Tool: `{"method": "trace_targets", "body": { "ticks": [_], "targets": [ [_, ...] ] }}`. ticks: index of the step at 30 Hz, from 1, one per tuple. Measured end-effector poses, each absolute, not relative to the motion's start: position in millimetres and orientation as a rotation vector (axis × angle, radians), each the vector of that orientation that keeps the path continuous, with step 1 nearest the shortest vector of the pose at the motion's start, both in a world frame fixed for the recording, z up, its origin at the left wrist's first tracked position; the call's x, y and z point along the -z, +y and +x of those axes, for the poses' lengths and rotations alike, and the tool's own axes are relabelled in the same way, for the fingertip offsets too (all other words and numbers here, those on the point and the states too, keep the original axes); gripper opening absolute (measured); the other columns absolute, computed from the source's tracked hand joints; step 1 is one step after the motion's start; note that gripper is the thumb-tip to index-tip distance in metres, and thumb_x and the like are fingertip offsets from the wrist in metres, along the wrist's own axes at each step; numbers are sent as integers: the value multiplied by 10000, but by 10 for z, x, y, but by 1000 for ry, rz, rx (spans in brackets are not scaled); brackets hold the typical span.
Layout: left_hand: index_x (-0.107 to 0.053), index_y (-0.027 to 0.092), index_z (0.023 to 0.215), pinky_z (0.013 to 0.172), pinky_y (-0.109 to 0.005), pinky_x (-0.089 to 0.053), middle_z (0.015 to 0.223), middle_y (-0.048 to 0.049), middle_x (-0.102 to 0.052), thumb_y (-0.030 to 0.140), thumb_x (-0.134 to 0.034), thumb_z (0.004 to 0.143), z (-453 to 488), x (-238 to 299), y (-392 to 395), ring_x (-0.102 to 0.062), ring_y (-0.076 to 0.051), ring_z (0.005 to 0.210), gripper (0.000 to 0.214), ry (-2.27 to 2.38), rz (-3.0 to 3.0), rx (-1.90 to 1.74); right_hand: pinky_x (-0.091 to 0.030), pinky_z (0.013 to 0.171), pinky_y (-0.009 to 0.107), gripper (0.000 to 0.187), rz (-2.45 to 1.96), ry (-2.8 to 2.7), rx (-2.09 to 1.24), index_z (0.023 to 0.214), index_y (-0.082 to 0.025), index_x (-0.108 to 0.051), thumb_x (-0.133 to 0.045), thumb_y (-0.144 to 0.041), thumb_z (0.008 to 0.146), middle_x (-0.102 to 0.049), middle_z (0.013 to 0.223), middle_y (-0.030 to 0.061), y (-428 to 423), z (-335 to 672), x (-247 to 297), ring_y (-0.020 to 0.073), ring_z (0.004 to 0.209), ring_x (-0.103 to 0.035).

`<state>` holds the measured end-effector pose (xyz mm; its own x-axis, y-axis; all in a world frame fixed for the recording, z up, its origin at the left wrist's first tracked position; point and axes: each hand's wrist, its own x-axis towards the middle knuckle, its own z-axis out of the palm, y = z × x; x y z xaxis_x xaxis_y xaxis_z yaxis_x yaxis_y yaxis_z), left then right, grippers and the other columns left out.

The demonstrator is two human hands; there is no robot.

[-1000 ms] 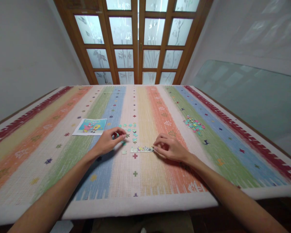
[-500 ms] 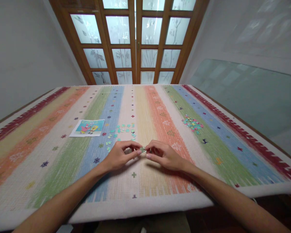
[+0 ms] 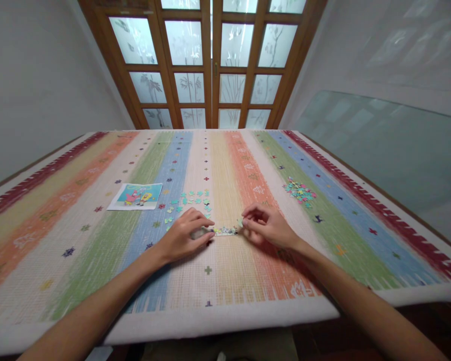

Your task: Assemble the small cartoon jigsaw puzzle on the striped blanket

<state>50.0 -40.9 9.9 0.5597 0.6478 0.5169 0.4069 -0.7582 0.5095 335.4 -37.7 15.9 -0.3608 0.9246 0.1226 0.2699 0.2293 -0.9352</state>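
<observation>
A short strip of joined jigsaw puzzle pieces lies on the striped tablecloth in front of me. At its left end my left hand is closed, thumb and fingertips holding the strip's edge. My right hand pinches a small pale green puzzle piece just above and beyond the strip's right end. Loose teal puzzle pieces are spread out beyond my left hand, some partly hidden by it.
A printed cartoon picture lies flat to the left. At the right is a heap of mixed-colour puzzle pieces. The tablecloth hangs over the near table edge, and wooden glazed doors stand beyond the table.
My right hand has moved right and slightly away from my left hand, with a green piece in its fingers. The strip between the hands has come into view.
</observation>
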Motion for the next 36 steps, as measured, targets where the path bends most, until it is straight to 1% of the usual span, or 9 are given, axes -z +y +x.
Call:
{"method": "trace_targets", "body": {
  "ticks": [3,7,12,15,18,25,36],
  "targets": [
    [-726,201,1054,828,-393,-500,939,-62,-686,291,-647,969,433,-83,-370,-601,-221,908,148,899,2553,-908,-466,628,326,80,-1170,-1929,-1115,839,-197,-714,-681,-269,832,-688,722,46,-307,3439,-128,162,649,-589],
    [-721,206,1000,841,-388,-478,921,-50,-669,279,-612,977,416,-90,-375,-578,-221,905,133,937,2599,-805,-438,602,313,123,-1170,-2066,-1100,854,-180,-756,-645,-233,848,-696,718,45,-295,3443,-101,149,615,-567],
    [-724,206,977,840,-374,-460,915,-50,-657,271,-594,986,425,-80,-381,-568,-217,907,145,940,2618,-741,-451,665,314,143,-1173,-2191,-931,870,-185,-785,-645,-205,856,-713,780,53,-305,3407,-113,162,699,-606],
    [-725,205,971,840,-374,-452,915,-51,-651,277,-594,988,422,-69,-374,-563,-216,906,150,939,2620,-721,-445,687,316,132,-1157,-2261,-793,849,-191,-782,-651,-173,851,-679,767,45,-310,3393,-122,164,719,-588],
    [-722,208,971,842,-373,-447,914,-50,-650,285,-589,992,419,-69,-372,-560,-216,910,155,938,2620,-725,-439,689,309,133,-1158,-2291,-735,838,-200,-771,-651,-146,853,-655,777,38,-323,3379,-122,157,717,-568],
    [-727,202,975,837,-368,-452,926,-57,-648,287,-585,992,419,-81,-383,-561,-220,923,167,944,2601,-713,-427,692,311,85,-1137,-2321,-703,829,-195,-761,-692,-201,879,-634,792,41,-338,3370,-118,163,733,-558],
    [-719,206,938,824,-372,-459,904,-54,-654,293,-583,990,435,-89,-387,-565,-216,895,169,924,2598,-734,-404,678,314,80,-1141,-2314,-701,806,-198,-739,-680,-191,860,-623,781,40,-360,3333,-144,165,706,-542]
  ]
}}
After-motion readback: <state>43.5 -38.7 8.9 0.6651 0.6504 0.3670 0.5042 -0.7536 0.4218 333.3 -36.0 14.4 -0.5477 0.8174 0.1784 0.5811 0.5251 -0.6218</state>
